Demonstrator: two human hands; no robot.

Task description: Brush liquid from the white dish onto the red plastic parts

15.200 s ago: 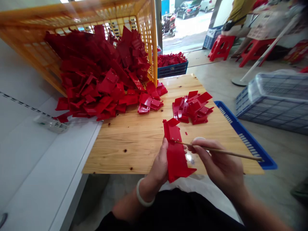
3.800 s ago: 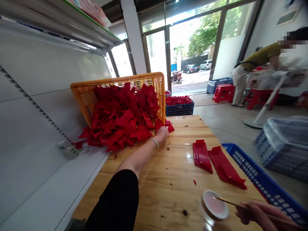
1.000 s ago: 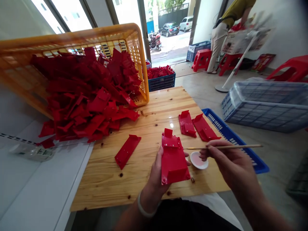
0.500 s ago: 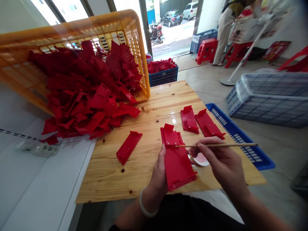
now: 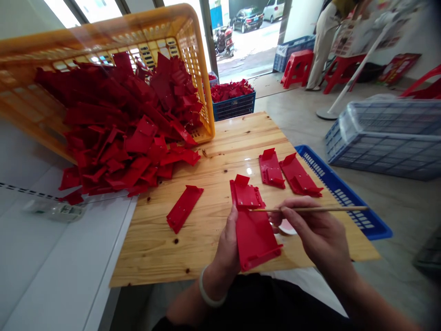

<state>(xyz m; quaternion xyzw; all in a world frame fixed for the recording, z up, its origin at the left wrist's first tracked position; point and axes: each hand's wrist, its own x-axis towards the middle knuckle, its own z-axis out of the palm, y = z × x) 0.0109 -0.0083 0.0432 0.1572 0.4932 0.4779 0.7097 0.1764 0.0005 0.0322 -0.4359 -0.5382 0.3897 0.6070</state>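
My left hand [image 5: 227,243] is closed on the edge of a red plastic panel [image 5: 257,239], which is tilted above the near side of the table. Pinched between the fingers of my right hand [image 5: 315,230] is a thin wooden stick [image 5: 330,209], perhaps a fine brush. Its tip touches or hovers just over the panel's raised upper part; which of the two I cannot tell. Behind my right fingers a small white dish [image 5: 287,227] with something pinkish in it is partly hidden. One loose red panel [image 5: 185,208] lies to the left, two more red panels [image 5: 272,168] to the right.
A tipped orange crate [image 5: 206,92] spills a heap of red parts [image 5: 138,133] on the left of the wooden table [image 5: 151,257]. A blue basket [image 5: 374,225] sits beyond the right edge. Grey crates [image 5: 382,142] and a person [image 5: 322,46] are farther off.
The view has shifted slightly, so the background sits a little higher. Both hands keep their holds on the panel and the stick, with hardly any movement.
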